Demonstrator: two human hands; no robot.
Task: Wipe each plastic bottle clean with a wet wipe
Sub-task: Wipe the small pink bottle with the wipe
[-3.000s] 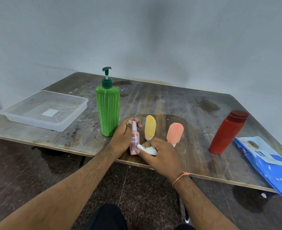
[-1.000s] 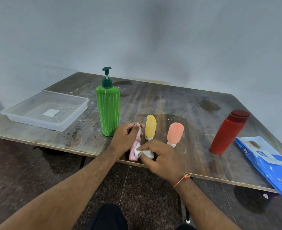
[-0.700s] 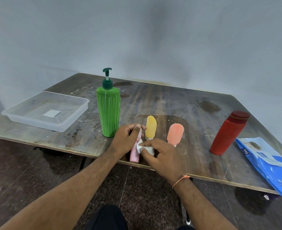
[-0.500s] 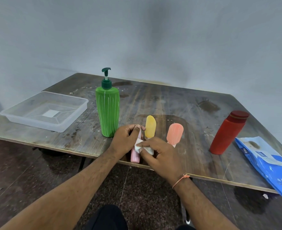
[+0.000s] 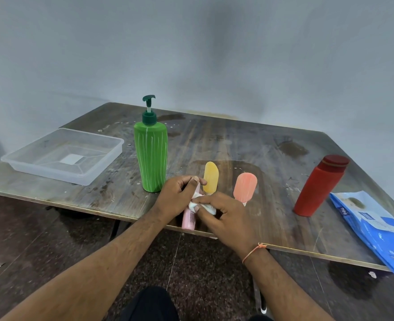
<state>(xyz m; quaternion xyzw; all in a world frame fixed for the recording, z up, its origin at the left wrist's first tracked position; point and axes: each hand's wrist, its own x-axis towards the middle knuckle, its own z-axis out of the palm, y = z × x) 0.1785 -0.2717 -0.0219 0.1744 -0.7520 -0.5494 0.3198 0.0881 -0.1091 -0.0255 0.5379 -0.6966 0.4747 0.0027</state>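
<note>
Left hand [image 5: 176,196] grips the small pink bottle [image 5: 189,218] by its upper part, tilted, base at the near edge of the table [image 5: 249,144]. Right hand [image 5: 224,213] pinches a white wet wipe [image 5: 203,206] against the bottle's middle. Just behind: yellow bottle [image 5: 211,180], peach bottle [image 5: 245,188], green pump bottle [image 5: 151,154]. Red bottle [image 5: 320,185] and blue wipes pack [image 5: 376,230] right; clear tray [image 5: 64,156] left. Tabletop worn, stained dark wood. Grey-blue walls [image 5: 214,54]; dark speckled floor [image 5: 203,262].
</note>
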